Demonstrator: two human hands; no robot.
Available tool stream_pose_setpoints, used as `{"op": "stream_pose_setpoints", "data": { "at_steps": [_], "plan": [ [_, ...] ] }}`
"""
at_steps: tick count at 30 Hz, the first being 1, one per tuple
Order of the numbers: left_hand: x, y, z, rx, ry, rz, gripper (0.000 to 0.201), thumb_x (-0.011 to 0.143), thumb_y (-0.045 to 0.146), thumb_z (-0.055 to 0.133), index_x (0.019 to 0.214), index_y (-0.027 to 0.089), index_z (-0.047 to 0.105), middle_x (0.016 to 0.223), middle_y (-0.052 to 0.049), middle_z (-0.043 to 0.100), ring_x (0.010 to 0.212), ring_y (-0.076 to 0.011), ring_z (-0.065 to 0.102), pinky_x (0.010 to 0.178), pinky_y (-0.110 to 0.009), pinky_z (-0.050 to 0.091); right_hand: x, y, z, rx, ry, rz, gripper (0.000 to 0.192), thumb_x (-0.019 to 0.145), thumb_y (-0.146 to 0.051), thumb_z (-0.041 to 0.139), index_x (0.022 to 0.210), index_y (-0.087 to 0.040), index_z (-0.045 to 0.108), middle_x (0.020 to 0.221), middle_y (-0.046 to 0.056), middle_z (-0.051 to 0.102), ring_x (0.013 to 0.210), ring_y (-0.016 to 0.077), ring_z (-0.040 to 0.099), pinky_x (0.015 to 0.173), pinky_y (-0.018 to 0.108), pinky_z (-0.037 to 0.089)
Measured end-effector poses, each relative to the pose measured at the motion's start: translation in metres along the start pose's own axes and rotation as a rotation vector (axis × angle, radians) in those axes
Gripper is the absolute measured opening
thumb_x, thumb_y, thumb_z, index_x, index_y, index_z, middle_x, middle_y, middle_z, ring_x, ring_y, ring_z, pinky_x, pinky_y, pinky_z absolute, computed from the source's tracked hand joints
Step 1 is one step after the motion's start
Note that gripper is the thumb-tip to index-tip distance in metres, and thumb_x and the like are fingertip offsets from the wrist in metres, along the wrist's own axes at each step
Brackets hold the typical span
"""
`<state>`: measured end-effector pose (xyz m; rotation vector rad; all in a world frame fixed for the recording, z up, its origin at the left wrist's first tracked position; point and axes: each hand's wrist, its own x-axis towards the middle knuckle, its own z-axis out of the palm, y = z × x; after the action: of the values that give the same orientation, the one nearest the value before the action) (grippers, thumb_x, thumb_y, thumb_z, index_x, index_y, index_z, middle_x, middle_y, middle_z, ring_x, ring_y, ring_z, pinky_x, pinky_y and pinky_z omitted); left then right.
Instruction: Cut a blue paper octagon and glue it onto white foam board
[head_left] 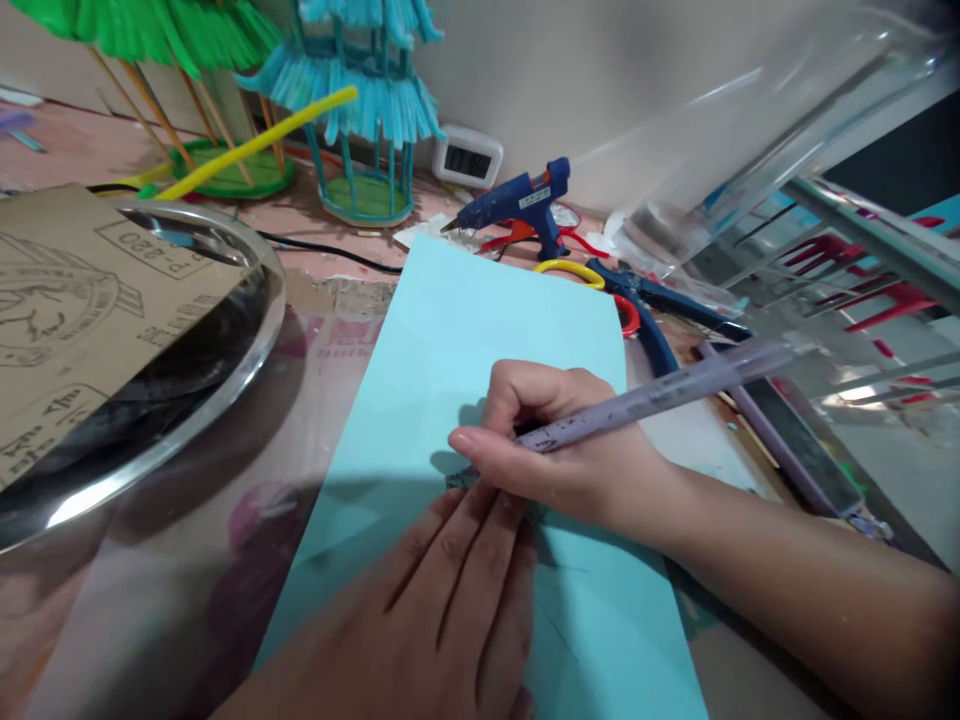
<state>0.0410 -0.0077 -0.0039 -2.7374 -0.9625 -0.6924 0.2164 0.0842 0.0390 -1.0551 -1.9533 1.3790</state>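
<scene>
A long pale-blue sheet of paper (480, 320) lies under both hands, its long axis running away from the person. To its left, apart from it, sits a round shiny metal tray (271, 325) with a flat brown printed cardboard piece (112, 290) lying over it; I can't tell whether that rests inside. The left hand (450, 600) lies flat on the paper, fingers together. Just beyond its fingertips, the right hand (592, 480) pinches a slim lilac pen (645, 400), slanting up rightward across the sheet, its tip hidden.

Head camera looks forward and down, near the paper (457, 330).
</scene>
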Motion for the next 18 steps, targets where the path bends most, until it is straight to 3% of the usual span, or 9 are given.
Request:
{"op": "stream_pose_setpoints", "data": {
  "at_steps": [5,12,18],
  "plan": [
    [0.002,0.0011,0.0008,-0.006,0.032,-0.002,0.04,0.107,0.031,0.03,0.121,0.014,0.064,0.12,-0.008,0.075,0.115,-0.0199,0.065,0.114,-0.032,0.026,0.0007,0.0039,-0.0001,-0.105,-0.021,-0.06,0.035,0.085,-0.026,0.075,0.066,-0.019,0.046,0.057,-0.007,0.047,0.051,0.0062,0.039,0.043,0.018,0.031],
    [-0.0011,0.0028,-0.0013,0.008,-0.016,-0.001,0.043,0.106,0.035,0.033,0.129,0.012,0.06,0.126,-0.01,0.073,0.121,-0.0216,0.061,0.115,-0.033,0.025,0.0018,0.0038,0.0008,-0.209,-0.02,-0.23,0.035,0.085,-0.02,0.074,0.065,-0.018,0.045,0.06,-0.007,0.047,0.052,0.0042,0.039,0.048,0.016,0.03],
    [0.0012,0.0007,-0.0014,0.008,-0.022,-0.01,0.042,0.107,0.031,0.028,0.128,0.012,0.058,0.124,-0.008,0.074,0.115,-0.0189,0.064,0.118,-0.033,0.022,0.0015,0.0016,0.0026,-0.382,-0.017,-0.359,0.038,0.092,-0.023,0.064,0.063,-0.02,0.039,0.058,-0.007,0.043,0.051,0.0057,0.037,0.052,0.021,0.029]
  ]
}}
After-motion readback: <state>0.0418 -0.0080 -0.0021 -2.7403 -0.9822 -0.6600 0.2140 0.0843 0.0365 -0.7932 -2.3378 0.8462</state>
